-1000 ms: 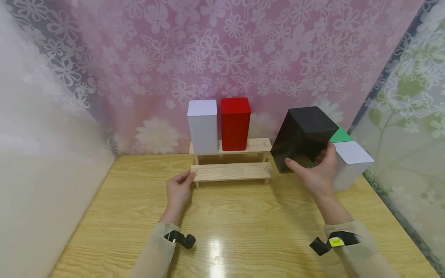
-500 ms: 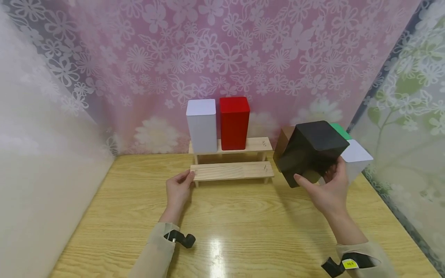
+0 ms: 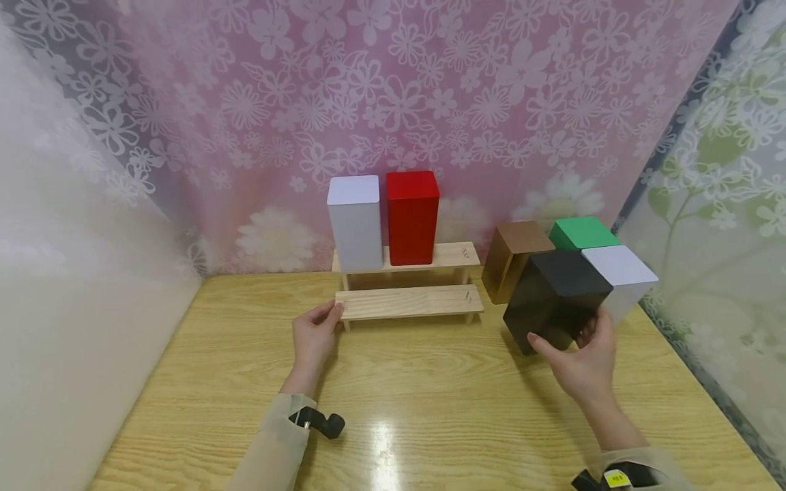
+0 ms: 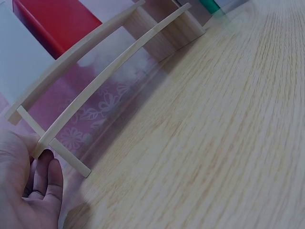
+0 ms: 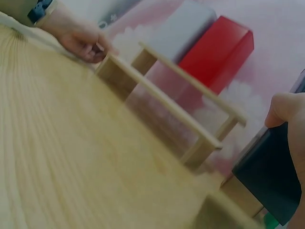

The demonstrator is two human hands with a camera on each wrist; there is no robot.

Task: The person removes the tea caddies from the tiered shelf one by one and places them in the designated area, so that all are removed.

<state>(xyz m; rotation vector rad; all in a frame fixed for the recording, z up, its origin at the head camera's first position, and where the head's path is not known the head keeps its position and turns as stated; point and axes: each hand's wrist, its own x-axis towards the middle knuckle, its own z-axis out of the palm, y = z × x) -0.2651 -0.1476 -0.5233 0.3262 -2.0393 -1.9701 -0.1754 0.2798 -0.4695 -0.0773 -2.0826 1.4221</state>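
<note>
One black box (image 3: 555, 300) hangs tilted, right of centre in the head view, held between the thumb and fingers of the right hand (image 3: 580, 358). It is lower in the frame than a second ago, uncovering a brown box (image 3: 516, 242) and more of a green box (image 3: 583, 233). Near centre, the left hand (image 3: 314, 334) pinches the left end of a wooden shelf (image 3: 408, 303). Marks on the yellow tag (image 3: 617, 479), lower right, are too small to read.
</note>
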